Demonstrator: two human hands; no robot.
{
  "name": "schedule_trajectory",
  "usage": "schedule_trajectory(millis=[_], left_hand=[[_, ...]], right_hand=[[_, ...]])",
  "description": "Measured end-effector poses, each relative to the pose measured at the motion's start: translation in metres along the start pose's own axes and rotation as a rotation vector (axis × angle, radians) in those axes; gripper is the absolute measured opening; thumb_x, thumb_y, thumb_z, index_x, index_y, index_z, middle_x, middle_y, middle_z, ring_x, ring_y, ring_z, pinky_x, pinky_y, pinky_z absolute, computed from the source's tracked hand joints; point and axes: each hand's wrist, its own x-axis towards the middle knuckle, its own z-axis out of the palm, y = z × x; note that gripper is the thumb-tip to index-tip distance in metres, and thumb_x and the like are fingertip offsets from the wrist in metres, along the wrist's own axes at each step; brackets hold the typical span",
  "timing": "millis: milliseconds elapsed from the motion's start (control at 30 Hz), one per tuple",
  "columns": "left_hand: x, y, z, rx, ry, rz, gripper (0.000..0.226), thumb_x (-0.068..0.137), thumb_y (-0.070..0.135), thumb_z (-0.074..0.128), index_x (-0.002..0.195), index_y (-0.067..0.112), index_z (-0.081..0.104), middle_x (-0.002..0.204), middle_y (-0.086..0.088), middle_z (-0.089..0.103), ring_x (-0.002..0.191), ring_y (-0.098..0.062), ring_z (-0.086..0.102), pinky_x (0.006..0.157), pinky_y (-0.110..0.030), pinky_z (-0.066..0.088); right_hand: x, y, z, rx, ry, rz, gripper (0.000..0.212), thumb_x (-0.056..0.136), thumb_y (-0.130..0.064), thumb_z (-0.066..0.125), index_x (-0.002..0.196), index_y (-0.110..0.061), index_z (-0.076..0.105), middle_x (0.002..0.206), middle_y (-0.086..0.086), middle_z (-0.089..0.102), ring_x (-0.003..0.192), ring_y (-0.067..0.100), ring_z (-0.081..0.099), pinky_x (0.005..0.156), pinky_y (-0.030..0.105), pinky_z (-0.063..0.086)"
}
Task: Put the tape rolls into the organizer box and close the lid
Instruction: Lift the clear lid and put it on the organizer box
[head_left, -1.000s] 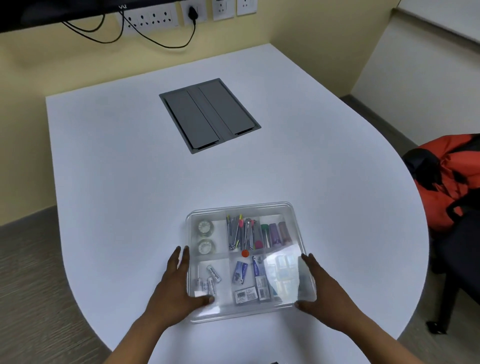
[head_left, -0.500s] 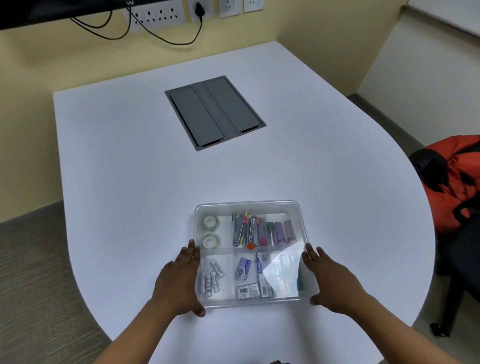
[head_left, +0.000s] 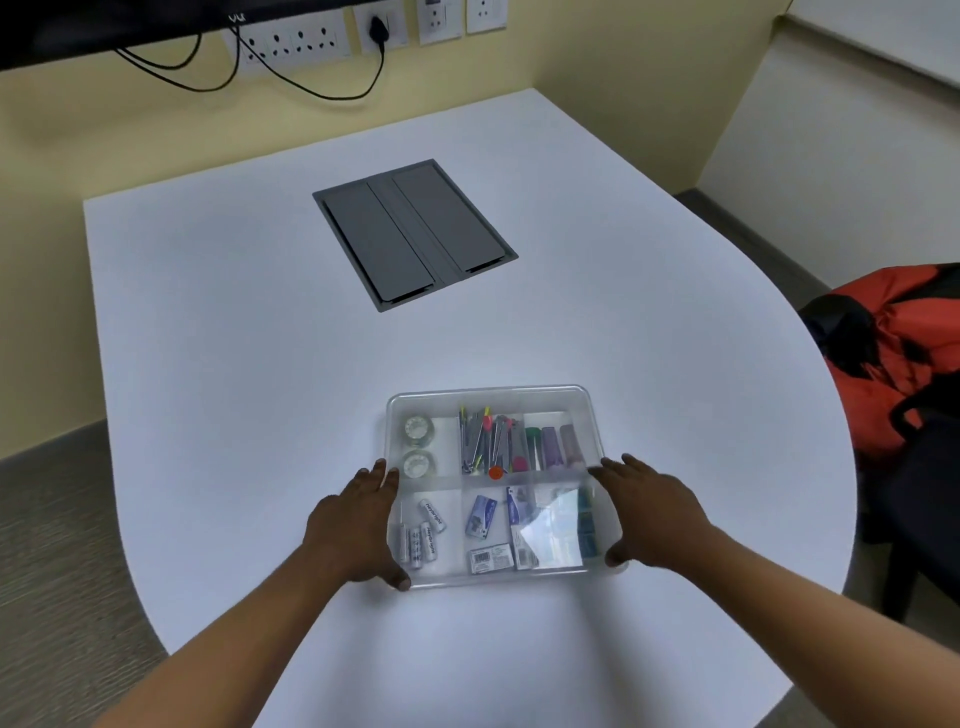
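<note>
- Left hand (head_left: 358, 525): palm flat against the left wall of the box (head_left: 597, 415), fingers spread and loosely extended, thumb at the near left corner. It steadies the box; it is not closed round anything.
- Tape rolls (head_left: 418, 447): two, one behind the other, in the far left compartment, just beyond the left fingertips (head_left: 382, 467). Both lie flat inside the box.
- Batteries (head_left: 423, 535): in the near left compartment, directly right of the left palm.
- Clips (head_left: 488, 441): a mixed bundle in the far middle compartment, between the two hands and beyond them.
- Packets (head_left: 491, 530): small printed items in the near middle compartment, between the palms.
- Lid (head_left: 550, 535): clear; a bright reflection over the near right area suggests it lies over the box. Whether it is fully seated cannot be told.
- Right hand (head_left: 644, 514): open, fingers extended along the right wall, thumb near the near right corner. It braces the box and grips nothing.
- Table (head_left: 260, 364): white; the box rests on it near the person's edge.
- Step in hand: judged to be the closing stage, since the rolls are stowed and both hands frame the box.
- Next move: likely even downward pressure along the lid edges from both sides, with a check that every corner sits flush.
</note>
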Motion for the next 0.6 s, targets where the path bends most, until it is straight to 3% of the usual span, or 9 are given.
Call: schedule_trajectory(millis=[133,300,433,500,600], left_hand=[[0.02,0.002,-0.022,0.045,0.074,-0.004,0.134,0.055,0.055,0.084,0.152,0.021,-0.001,0.163,0.002,-0.001,0.148,-0.017,0.007,0.112,-0.041,0.031],[0.046,0.002,-0.037,0.114,0.049,0.022,0.139,0.053,0.049,0.087,0.152,0.017,-0.004,0.162,0.0,-0.01,0.149,-0.018,0.006,0.108,-0.043,0.036],[0.065,-0.001,-0.039,0.097,-0.03,0.008,0.156,0.045,0.05,0.091,0.148,0.012,-0.02,0.159,-0.001,-0.022,0.149,-0.019,-0.003,0.109,-0.045,0.035],[0.072,-0.001,-0.039,0.085,-0.055,0.011,0.16,0.043,0.049,0.092,0.146,0.011,-0.025,0.157,-0.003,-0.028,0.149,-0.019,-0.006,0.11,-0.043,0.035],[0.08,0.001,-0.037,0.062,-0.048,0.024,0.162,0.04,0.046,0.094,0.146,0.008,-0.024,0.156,-0.006,-0.029,0.149,-0.021,-0.006,0.116,-0.038,0.025]], right_hand=[[0.029,-0.003,-0.024,0.028,0.01,-0.01,0.122,0.055,-0.047,0.088,0.15,-0.021,0.017,0.161,0.001,0.015,0.146,0.024,0.019,0.109,0.045,0.037],[0.063,0.002,-0.039,0.021,-0.061,0.015,0.137,0.054,-0.044,0.09,0.152,-0.015,-0.001,0.162,0.002,-0.007,0.147,0.025,0.014,0.109,0.049,0.037],[0.084,0.01,-0.037,0.023,-0.111,-0.021,0.146,0.054,-0.038,0.092,0.149,-0.012,-0.015,0.158,0.003,-0.024,0.146,0.026,-0.016,0.112,0.052,0.032],[0.092,0.011,-0.033,0.015,-0.14,-0.042,0.146,0.054,-0.038,0.091,0.148,-0.01,-0.017,0.158,0.005,-0.025,0.145,0.025,-0.021,0.114,0.05,0.03],[0.1,0.013,-0.028,-0.012,-0.142,-0.057,0.148,0.053,-0.041,0.091,0.148,-0.008,-0.018,0.159,0.008,-0.021,0.147,0.024,-0.015,0.117,0.043,0.024]])
